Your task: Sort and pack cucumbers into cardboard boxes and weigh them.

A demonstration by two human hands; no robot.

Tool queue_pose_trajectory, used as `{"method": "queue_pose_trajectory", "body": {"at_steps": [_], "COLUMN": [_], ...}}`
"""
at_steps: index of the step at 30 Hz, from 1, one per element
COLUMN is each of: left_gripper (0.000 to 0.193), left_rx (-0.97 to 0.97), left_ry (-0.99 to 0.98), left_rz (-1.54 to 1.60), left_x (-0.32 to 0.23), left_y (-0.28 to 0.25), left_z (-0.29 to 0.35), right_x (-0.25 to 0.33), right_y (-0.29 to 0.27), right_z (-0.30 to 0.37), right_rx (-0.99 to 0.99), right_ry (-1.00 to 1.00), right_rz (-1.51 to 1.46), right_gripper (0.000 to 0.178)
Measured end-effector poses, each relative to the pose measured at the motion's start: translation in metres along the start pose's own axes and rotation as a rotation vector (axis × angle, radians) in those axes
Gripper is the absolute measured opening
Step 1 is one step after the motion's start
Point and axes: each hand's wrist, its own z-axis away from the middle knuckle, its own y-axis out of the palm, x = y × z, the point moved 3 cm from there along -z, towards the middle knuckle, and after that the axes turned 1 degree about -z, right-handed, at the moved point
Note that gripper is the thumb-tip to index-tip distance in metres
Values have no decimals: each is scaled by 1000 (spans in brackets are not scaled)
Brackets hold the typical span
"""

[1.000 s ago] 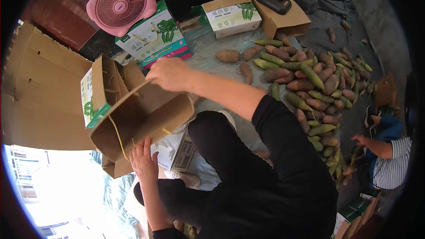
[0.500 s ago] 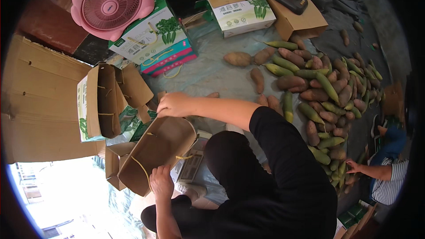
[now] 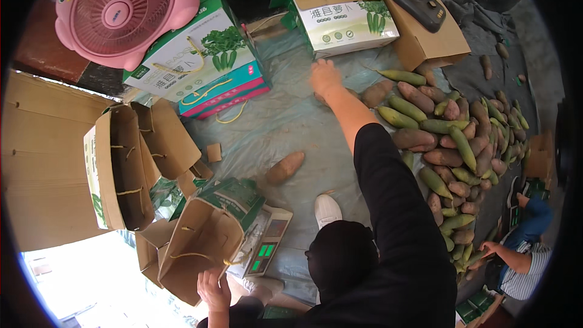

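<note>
My left hand (image 3: 214,290) is at the near rim of an open cardboard box (image 3: 200,243), its fingers closed on the edge. The box has a brown inside, a green printed outside and yellow cord handles. It leans with its opening toward me, beside a digital scale (image 3: 270,246) whose display glows green. At the far side my right hand (image 3: 326,79) reaches over a brown sweet potato, which it and the forearm mostly cover. The fingertips are hidden, so their grip does not show. A lone sweet potato (image 3: 285,168) lies on the plastic sheet (image 3: 273,127) between my hands.
A large pile of sweet potatoes and green radishes (image 3: 461,146) spreads on the right. Open boxes (image 3: 124,164) stand at left. A pink fan (image 3: 124,15) and printed cartons (image 3: 200,54) are behind them. Another person's hand (image 3: 487,247) touches the pile's near right edge.
My right hand has let go of the box's far rim and moved away to the sweet potatoes. The box has turned and come down by the scale; my left hand stays at its rim.
</note>
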Motion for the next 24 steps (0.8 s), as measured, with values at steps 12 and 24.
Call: {"method": "queue_pose_trajectory", "body": {"at_steps": [12,24], "left_gripper": [21,24], "left_rx": [115,42], "left_ry": [-36,-8], "left_rz": [-90,-85], "left_x": [-19,-18], "left_y": [0,3], "left_z": [12,20], "right_x": [-13,-21], "right_y": [25,53], "right_z": [-54,-7], "right_rx": [60,95], "right_ry": [78,47], "right_rz": [110,120], "right_gripper": [69,80]}}
